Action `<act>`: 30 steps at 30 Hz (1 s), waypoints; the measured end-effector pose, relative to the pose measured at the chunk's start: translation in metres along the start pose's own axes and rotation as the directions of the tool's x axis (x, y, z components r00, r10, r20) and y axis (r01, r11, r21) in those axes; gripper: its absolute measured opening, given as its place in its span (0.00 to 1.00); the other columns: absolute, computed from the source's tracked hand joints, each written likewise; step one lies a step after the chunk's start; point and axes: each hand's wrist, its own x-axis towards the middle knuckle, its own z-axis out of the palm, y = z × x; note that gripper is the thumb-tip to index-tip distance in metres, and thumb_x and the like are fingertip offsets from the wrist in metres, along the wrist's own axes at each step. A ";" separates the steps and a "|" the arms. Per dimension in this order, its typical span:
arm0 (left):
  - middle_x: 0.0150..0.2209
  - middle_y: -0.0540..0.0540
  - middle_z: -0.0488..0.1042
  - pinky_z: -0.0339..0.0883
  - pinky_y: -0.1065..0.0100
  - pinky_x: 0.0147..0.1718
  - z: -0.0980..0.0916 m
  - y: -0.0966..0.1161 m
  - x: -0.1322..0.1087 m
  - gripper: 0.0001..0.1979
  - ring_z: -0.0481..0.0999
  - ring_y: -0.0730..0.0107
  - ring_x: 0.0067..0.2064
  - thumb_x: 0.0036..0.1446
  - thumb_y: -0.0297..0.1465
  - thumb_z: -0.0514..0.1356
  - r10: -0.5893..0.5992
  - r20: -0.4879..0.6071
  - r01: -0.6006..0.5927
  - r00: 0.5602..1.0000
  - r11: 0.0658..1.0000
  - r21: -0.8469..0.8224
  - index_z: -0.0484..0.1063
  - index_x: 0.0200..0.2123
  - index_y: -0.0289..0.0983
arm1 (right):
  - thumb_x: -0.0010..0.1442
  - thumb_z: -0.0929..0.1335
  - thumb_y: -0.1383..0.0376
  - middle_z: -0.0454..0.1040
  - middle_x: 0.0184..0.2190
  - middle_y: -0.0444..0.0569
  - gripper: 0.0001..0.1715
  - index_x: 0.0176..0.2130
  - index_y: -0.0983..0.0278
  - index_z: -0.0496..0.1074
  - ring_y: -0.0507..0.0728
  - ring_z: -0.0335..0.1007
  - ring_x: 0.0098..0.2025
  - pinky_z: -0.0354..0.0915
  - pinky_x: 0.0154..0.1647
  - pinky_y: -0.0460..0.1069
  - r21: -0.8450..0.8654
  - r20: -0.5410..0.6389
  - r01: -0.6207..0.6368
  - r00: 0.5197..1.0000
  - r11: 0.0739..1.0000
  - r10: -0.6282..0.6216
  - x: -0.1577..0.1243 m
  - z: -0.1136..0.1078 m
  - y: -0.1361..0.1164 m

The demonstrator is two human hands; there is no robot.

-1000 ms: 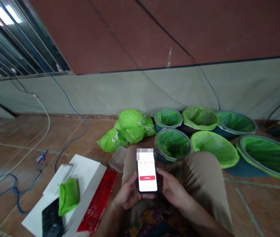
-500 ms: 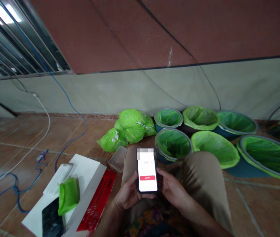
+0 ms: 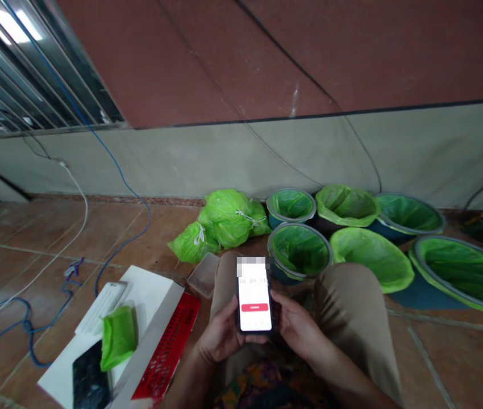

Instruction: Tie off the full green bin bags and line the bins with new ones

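A smartphone (image 3: pixel 254 295) with a lit white screen, timer digits and a red button stands upright between my two hands, above my lap. My left hand (image 3: pixel 223 331) grips its left edge, the thumb along the side. On the other edge, my right hand (image 3: pixel 293 321) holds it in the same way. Fingers of both hands run behind the phone and are partly hidden. The top of the screen is blurred out. Just beyond my knees are bins lined with green bags, the closest being a round bin (image 3: pixel 300 250).
Tied green bags (image 3: pixel 228 218) lie against the wall beside several lined bins (image 3: pixel 463 272). A clear plastic tub (image 3: pixel 204 275) sits by my left knee. At left, a white box (image 3: pixel 150 289) carries a folded green bag (image 3: pixel 119 337) and a dark tablet-like slab (image 3: pixel 91 378). Blue cable (image 3: pixel 28 326) crosses the floor.
The timer digits on the phone screen have advanced. The view has shifted very slightly; both hands keep the same hold.
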 end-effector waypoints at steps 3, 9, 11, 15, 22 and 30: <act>0.48 0.36 0.77 0.74 0.55 0.39 -0.001 0.000 0.000 0.24 0.77 0.56 0.46 0.66 0.41 0.46 0.003 0.004 -0.003 1.000 1.000 -0.010 0.70 0.54 0.33 | 0.46 0.75 0.55 0.80 0.40 0.52 0.22 0.39 0.65 0.78 0.61 0.74 0.43 0.65 0.49 0.55 0.003 -0.004 -0.009 1.000 1.000 0.009 0.000 0.001 -0.001; 0.48 0.36 0.77 0.74 0.55 0.39 0.000 0.000 0.000 0.24 0.78 0.56 0.45 0.66 0.41 0.46 -0.003 -0.012 0.002 1.000 1.000 -0.013 0.70 0.54 0.33 | 0.46 0.75 0.55 0.80 0.40 0.51 0.22 0.39 0.64 0.77 0.60 0.74 0.44 0.65 0.49 0.54 -0.009 -0.015 -0.002 1.000 1.000 0.002 0.001 0.000 0.000; 0.48 0.36 0.77 0.74 0.55 0.39 0.000 0.000 0.000 0.24 0.77 0.57 0.45 0.66 0.41 0.46 -0.002 -0.001 0.002 1.000 1.000 -0.014 0.70 0.54 0.33 | 0.46 0.75 0.55 0.80 0.39 0.51 0.22 0.40 0.64 0.77 0.61 0.74 0.44 0.65 0.49 0.55 -0.008 -0.021 -0.002 1.000 1.000 0.002 0.001 0.000 0.000; 0.48 0.36 0.77 0.74 0.55 0.39 0.000 0.001 0.000 0.24 0.77 0.57 0.45 0.66 0.41 0.46 0.003 0.015 -0.003 1.000 1.000 -0.016 0.70 0.55 0.33 | 0.46 0.75 0.55 0.80 0.39 0.52 0.23 0.39 0.65 0.77 0.60 0.74 0.42 0.65 0.48 0.55 -0.013 -0.036 -0.018 0.999 1.000 0.018 0.000 0.001 -0.001; 0.48 0.37 0.77 0.74 0.56 0.39 -0.002 0.000 0.000 0.24 0.77 0.57 0.45 0.66 0.41 0.45 -0.003 0.015 0.003 1.000 1.000 -0.004 0.70 0.54 0.34 | 0.45 0.75 0.55 0.79 0.41 0.52 0.24 0.41 0.63 0.77 0.62 0.73 0.47 0.65 0.50 0.55 -0.024 -0.018 -0.002 1.000 1.000 0.001 -0.002 0.003 -0.002; 0.49 0.37 0.76 0.74 0.56 0.40 -0.003 0.000 0.000 0.24 0.77 0.57 0.47 0.66 0.40 0.46 0.003 0.040 -0.003 0.999 1.000 -0.018 0.69 0.55 0.33 | 0.48 0.74 0.54 0.79 0.42 0.53 0.23 0.42 0.63 0.77 0.62 0.72 0.48 0.64 0.50 0.56 -0.024 0.006 -0.003 1.000 1.000 0.003 -0.001 -0.001 0.001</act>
